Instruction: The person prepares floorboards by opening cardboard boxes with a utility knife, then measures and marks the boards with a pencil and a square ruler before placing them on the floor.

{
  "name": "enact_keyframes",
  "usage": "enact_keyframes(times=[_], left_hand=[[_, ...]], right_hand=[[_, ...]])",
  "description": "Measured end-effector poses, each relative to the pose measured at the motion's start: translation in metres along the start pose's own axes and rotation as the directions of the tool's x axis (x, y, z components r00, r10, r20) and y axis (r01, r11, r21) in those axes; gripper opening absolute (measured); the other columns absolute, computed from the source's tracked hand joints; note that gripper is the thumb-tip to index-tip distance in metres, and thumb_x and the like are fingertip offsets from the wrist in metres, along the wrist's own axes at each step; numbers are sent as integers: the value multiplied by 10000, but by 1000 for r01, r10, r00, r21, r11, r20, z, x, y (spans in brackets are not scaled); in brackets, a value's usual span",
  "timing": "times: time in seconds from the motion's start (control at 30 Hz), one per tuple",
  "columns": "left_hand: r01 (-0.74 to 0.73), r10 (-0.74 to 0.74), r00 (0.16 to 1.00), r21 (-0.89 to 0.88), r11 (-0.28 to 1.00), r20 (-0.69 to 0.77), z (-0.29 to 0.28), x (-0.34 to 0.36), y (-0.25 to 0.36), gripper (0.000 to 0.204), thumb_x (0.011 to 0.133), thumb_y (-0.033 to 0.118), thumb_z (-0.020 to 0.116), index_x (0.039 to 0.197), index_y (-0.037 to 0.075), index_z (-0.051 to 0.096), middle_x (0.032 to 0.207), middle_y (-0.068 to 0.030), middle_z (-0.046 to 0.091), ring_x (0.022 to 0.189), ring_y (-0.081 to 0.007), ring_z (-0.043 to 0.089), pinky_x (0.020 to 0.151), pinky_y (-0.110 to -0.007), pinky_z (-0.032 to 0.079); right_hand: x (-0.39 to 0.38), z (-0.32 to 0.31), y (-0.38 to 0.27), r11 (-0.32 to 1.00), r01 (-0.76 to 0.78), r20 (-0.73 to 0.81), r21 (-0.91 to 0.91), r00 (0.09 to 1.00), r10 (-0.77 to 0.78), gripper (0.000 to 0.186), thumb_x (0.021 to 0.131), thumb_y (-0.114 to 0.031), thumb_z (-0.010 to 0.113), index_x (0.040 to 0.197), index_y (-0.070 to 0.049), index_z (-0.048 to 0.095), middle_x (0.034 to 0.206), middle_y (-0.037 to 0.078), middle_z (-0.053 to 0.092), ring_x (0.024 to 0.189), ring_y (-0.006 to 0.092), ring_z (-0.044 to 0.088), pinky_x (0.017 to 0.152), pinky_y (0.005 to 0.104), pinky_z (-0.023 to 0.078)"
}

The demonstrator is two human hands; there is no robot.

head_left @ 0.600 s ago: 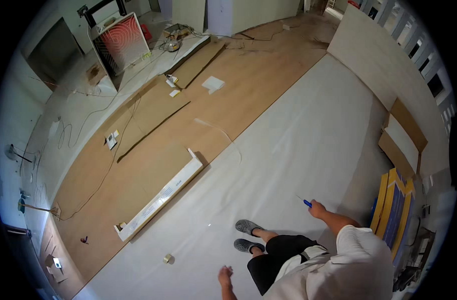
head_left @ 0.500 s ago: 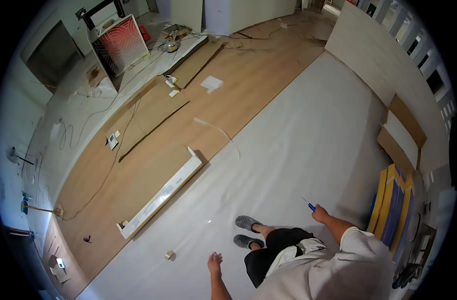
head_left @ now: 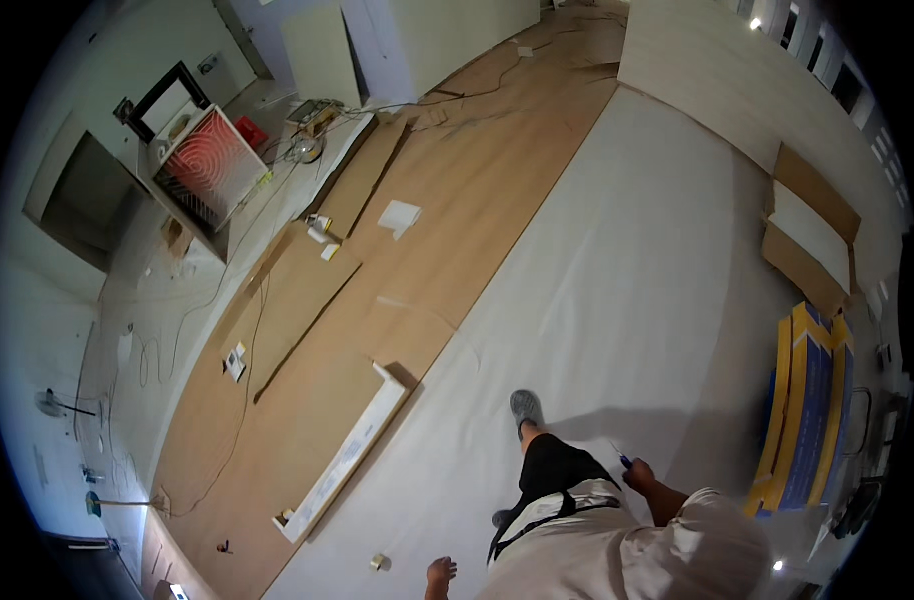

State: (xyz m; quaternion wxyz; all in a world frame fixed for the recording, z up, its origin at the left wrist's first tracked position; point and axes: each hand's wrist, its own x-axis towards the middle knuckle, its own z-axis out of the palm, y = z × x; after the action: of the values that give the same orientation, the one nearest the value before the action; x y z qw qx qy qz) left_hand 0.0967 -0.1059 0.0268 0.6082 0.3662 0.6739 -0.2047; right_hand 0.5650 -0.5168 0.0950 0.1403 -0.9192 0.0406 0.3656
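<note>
My right hand (head_left: 639,477) is closed around a slim blue-handled tool (head_left: 625,461). Its thin metal tip points forward and away from me; the exact kind is too small to make out. Low in the view, my left hand (head_left: 441,572) hangs beside my body, fingers loosely bent and slightly apart, with nothing visible in it. On the pale floor sheet to its left sits a small roll of tape (head_left: 379,562). One grey clog (head_left: 526,405) is stretched ahead of me; the other shows only in part beside my shorts.
A long white carton (head_left: 345,455) lies along the wood-look flooring (head_left: 477,215). Stacked blue-and-yellow boxes (head_left: 807,410) stand to my right, below an opened cardboard box (head_left: 807,230). Flattened cardboard (head_left: 292,300) and loose cables lie left. A framed red-patterned panel (head_left: 212,165) leans farther back.
I have stepped forward, one foot now well ahead of the other. The view has turned, so the floor items sit lower. The tool stays in my right hand.
</note>
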Motion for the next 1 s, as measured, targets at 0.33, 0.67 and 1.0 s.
enact_keyframes(times=[0.33, 0.67, 1.0], left_hand=[[-549, 547, 828, 22, 835, -122, 92, -37, 335, 385, 1021, 274, 554, 1273, -9, 624, 994, -86, 728, 860, -145, 660, 757, -271, 527], [-262, 248, 953, -66, 963, -175, 97, 30, 543, 419, 1036, 315, 420, 1263, 14, 605, 1034, -143, 715, 850, -236, 700, 788, -364, 565], [-396, 288, 917, 542, 741, 276, 227, 133, 1092, 397, 1026, 308, 434, 1294, 60, 591, 1087, -138, 699, 898, -262, 689, 795, -415, 563]], right_hand=[[260, -179, -284, 916, 286, -165, 283, 955, -247, 179, 795, -132, 669, 916, -34, 579, 819, 170, 658, 774, 347, 648, 718, 441, 503], [390, -239, -357, 967, 151, -295, 207, 952, -85, 227, 774, -169, 698, 918, -23, 602, 809, 140, 674, 735, 272, 661, 690, 398, 529], [286, -208, -428, 445, -294, -50, 846, 787, 615, 438, 884, -443, 738, 913, -21, 621, 718, 79, 642, 598, 188, 609, 548, 360, 504]])
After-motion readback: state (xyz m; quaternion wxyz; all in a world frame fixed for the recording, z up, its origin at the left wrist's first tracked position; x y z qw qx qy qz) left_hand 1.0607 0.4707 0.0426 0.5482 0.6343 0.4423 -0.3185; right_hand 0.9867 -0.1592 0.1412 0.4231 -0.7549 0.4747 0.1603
